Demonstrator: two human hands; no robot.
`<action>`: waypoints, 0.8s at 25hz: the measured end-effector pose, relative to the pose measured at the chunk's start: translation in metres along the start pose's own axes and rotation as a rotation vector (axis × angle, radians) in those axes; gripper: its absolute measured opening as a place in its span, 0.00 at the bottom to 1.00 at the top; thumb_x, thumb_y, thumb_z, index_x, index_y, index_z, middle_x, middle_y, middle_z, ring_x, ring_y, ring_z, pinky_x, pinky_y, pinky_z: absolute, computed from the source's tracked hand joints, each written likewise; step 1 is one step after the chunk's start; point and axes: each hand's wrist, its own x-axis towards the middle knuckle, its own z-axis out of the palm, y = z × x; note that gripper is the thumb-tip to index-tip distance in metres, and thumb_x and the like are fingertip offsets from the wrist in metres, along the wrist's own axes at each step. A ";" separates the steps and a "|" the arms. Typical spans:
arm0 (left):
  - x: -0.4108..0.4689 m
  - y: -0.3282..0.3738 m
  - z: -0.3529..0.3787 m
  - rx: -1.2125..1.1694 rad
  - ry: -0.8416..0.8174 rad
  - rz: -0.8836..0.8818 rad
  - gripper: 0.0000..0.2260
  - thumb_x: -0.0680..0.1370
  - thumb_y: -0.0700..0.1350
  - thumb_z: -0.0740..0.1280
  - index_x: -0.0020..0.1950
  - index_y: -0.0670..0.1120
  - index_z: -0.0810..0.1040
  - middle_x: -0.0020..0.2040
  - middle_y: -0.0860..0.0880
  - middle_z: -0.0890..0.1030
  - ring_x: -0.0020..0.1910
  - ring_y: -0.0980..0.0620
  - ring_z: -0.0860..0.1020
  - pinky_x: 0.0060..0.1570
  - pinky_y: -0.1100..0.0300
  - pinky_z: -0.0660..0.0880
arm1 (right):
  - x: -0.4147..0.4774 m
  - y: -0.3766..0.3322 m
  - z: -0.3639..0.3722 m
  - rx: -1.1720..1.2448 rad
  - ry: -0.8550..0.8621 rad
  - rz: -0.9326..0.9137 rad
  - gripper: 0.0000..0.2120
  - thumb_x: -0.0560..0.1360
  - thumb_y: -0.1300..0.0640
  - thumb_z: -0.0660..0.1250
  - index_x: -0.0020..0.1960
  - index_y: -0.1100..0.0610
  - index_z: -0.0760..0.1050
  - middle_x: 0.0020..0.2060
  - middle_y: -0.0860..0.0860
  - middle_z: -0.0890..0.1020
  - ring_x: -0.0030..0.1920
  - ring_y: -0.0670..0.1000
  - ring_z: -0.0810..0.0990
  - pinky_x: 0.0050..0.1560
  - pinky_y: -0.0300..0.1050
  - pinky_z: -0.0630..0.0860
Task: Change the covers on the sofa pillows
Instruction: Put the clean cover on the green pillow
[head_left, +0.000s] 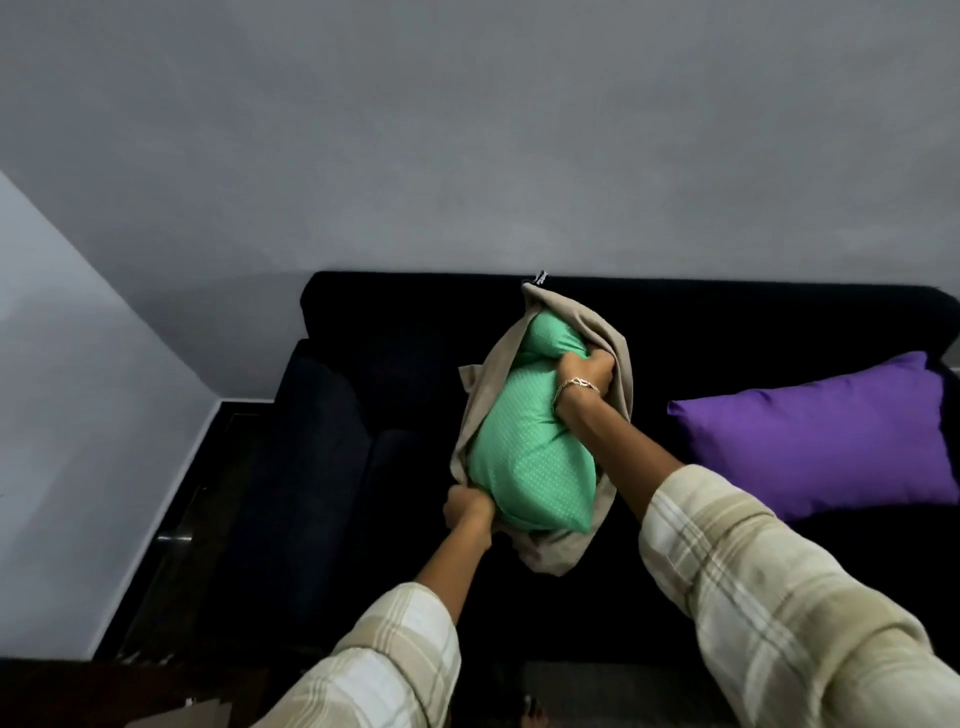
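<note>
Gripping with both fists, the person holds a green dotted pillow (524, 441) half wrapped in a beige cover (550, 551) over the middle of the sofa (415, 312) seat. The left hand (467, 512) is clenched on the cover's edge at the pillow's near left corner. The right hand (584, 371) is clenched into the pillow's far right side, bunching the green cloth so the filling pinches to a waist there.

The pillow looks light and very soft; it gives wherever it is squeezed, so a grip on its middle only deforms it. The cover is limp cloth that folds and sags, and its near end hangs loose below the pillow. Good holds, I judge, are the cover's edge for pulling and a pillow corner or end for the counter-pull. The smooth green cloth may slide in a loose grasp.

The pillow's long axis runs away from the person, from the near end by the left hand to the far end, which points at the top edge of the sofa back. The cover lies open along the upper face, with beige flaps on both long sides. Whether it is going on or coming off cannot be told.

A purple pillow (821, 436) lies at the seat's right end, well apart.
</note>
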 end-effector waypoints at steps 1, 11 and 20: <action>-0.006 0.010 0.001 0.109 0.108 0.108 0.14 0.81 0.44 0.59 0.61 0.39 0.78 0.58 0.36 0.80 0.56 0.36 0.80 0.53 0.48 0.77 | 0.001 0.004 -0.002 -0.042 -0.007 -0.060 0.20 0.70 0.63 0.65 0.62 0.59 0.76 0.58 0.58 0.81 0.60 0.59 0.77 0.61 0.46 0.71; -0.001 0.106 -0.023 0.231 0.242 0.497 0.13 0.82 0.49 0.61 0.48 0.41 0.77 0.50 0.38 0.82 0.52 0.37 0.79 0.48 0.52 0.73 | 0.009 0.042 -0.041 -1.195 -1.009 -0.912 0.53 0.57 0.42 0.78 0.74 0.33 0.51 0.75 0.54 0.52 0.69 0.58 0.61 0.68 0.54 0.64; -0.042 0.138 0.022 0.200 0.042 0.726 0.10 0.80 0.46 0.65 0.45 0.41 0.78 0.45 0.41 0.83 0.47 0.42 0.81 0.41 0.58 0.68 | -0.034 0.071 -0.006 -1.148 -0.501 -0.760 0.20 0.78 0.61 0.59 0.70 0.56 0.67 0.64 0.58 0.68 0.58 0.62 0.74 0.52 0.54 0.75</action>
